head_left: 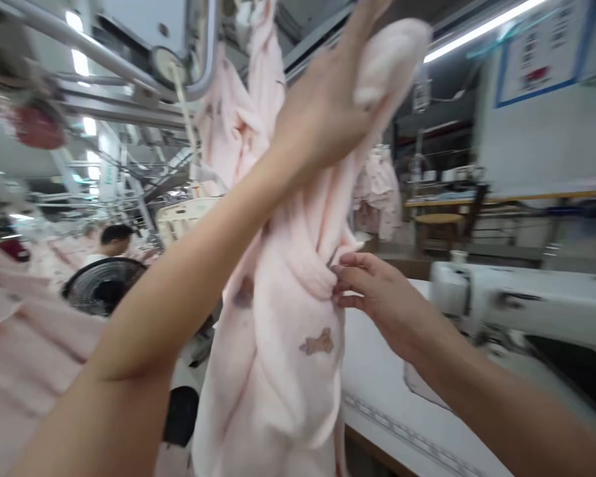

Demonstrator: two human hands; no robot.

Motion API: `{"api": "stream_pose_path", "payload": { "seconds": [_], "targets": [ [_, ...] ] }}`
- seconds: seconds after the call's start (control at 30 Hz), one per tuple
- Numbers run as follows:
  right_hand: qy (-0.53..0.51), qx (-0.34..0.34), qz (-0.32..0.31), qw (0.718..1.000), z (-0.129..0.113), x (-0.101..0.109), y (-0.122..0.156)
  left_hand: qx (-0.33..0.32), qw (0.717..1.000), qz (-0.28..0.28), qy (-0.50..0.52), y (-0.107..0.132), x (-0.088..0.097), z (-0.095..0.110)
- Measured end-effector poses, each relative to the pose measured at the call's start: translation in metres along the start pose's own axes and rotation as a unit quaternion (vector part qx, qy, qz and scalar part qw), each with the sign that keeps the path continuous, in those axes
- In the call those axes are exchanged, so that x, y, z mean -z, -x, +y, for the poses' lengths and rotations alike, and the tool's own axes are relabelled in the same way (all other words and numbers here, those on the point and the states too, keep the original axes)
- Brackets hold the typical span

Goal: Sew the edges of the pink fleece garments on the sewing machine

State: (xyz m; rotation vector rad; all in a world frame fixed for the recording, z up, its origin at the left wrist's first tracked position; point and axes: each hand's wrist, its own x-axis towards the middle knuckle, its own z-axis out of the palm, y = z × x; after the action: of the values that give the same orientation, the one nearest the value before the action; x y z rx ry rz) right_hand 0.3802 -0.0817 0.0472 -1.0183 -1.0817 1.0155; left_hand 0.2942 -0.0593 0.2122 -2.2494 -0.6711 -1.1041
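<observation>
While cloth (291,351) hangs pale pink, fluffy, creased, brownish print showing | left hand (322,109) clamped on it higher up | right hand (372,285) pinching its edge

Two bare arms — smooth and slender, uncovered as far as the camera shows. The left arm (189,291) is bare from hand to beyond the elbow, a fine crease (129,379) marking the bend; its forearm tapers to a narrow wrist and the left hand (322,109), softened by blur. The right arm (477,384) — its forearm equally bare — broadens away from the ungloved right hand (372,285), whose slim fingers show plainly, nails too indistinct to read.
</observation>
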Motion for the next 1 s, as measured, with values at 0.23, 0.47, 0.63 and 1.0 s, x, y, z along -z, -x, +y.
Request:
{"api": "stream_pose_path", "payload": {
  "seconds": [0.23, 0.47, 0.63, 1.0],
  "targets": [
    [-0.039, -0.097, -0.011, 0.994, 0.053, 0.047, 0.016, 0.066, 0.990, -0.038, 0.119, 0.077, -0.054, -0.008],
    [-0.160, -0.206, 0.051, 0.964, 0.085, 0.112, 0.083, 0.117, 0.836, -0.533, 0.053, 0.227, -0.141, 0.014],
    [0.044, -0.140, 0.144, 0.979, 0.104, 0.124, 0.103, 0.113, 0.902, -0.356, 0.216, 0.221, -0.155, 0.051],
    [0.097, -0.114, 0.243, 0.958, 0.057, 0.165, 0.120, 0.115, 0.723, -0.289, 0.618, 0.160, -0.174, 0.136]
  ]
}}
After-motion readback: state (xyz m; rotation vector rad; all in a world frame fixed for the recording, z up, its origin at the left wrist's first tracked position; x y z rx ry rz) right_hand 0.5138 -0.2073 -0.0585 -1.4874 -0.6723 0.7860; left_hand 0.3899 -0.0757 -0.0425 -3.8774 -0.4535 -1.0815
